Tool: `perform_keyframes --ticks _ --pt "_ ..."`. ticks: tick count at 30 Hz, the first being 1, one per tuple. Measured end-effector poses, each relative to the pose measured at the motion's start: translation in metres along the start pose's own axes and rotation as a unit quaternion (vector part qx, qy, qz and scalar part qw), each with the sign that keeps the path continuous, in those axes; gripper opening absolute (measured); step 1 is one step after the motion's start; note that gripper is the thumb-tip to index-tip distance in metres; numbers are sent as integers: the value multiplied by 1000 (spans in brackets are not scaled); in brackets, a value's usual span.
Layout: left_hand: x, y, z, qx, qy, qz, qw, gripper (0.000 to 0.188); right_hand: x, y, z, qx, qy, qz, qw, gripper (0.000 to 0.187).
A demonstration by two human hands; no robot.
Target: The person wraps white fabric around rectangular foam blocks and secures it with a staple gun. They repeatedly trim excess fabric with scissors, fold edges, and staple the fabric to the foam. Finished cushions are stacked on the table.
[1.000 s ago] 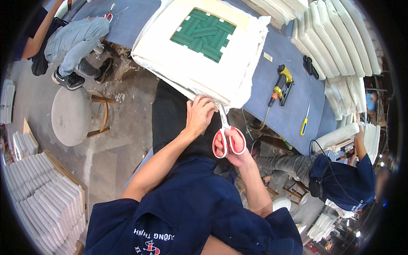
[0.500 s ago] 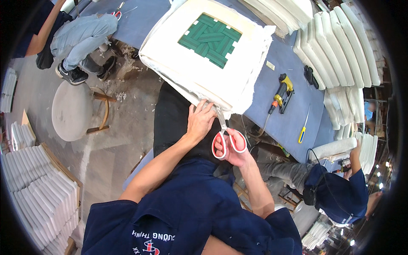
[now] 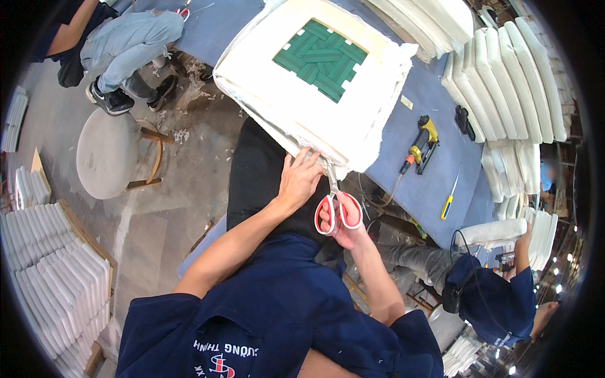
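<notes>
A white fabric-covered seat cushion (image 3: pixel 265 79) lies underside up on the blue table, with green woven webbing (image 3: pixel 322 60) showing through a square opening in its panel. In my right hand (image 3: pixel 348 230) are scissors (image 3: pixel 333 183) with red-lined white handles. Their blades point away from me and meet the fabric at the cushion's near edge, where the tips are partly hidden. My left hand (image 3: pixel 299 178) presses its fingers on that same edge, just left of the blades, apparently pinching the cloth.
On the blue table (image 3: pixel 403 183) to the right lie a yellow-and-black staple gun (image 3: pixel 420 143) with a hose and a yellow-handled screwdriver (image 3: pixel 450 198). White cushions (image 3: pixel 504 82) stand stacked beyond. A round stool (image 3: pixel 108 154) is at left; co-workers sit at far left and right.
The scissor handles have come slightly closer together at the cushion edge. The whole view has shifted a little; my left hand keeps its place on the fabric.
</notes>
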State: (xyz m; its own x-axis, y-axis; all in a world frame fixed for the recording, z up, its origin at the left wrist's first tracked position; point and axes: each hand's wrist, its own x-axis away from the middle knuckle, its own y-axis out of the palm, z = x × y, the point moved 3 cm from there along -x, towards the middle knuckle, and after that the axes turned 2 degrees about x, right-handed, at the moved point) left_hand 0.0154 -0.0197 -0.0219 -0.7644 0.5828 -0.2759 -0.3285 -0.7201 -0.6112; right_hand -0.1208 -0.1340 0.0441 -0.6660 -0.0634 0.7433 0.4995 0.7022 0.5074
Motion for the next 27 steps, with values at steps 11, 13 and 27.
perform_keyframes --ticks 11,13,27 --pt "-1 -5 2 -16 3 14 1000 12 -23 -1 -11 -93 94 -95 987 64" --pt "-1 -3 1 -8 -2 3 1000 10 -24 2 -10 -88 75 -88 989 65" --pt "-5 -5 4 9 -17 5 1000 12 -44 -12 -8 -25 42 -56 997 62"
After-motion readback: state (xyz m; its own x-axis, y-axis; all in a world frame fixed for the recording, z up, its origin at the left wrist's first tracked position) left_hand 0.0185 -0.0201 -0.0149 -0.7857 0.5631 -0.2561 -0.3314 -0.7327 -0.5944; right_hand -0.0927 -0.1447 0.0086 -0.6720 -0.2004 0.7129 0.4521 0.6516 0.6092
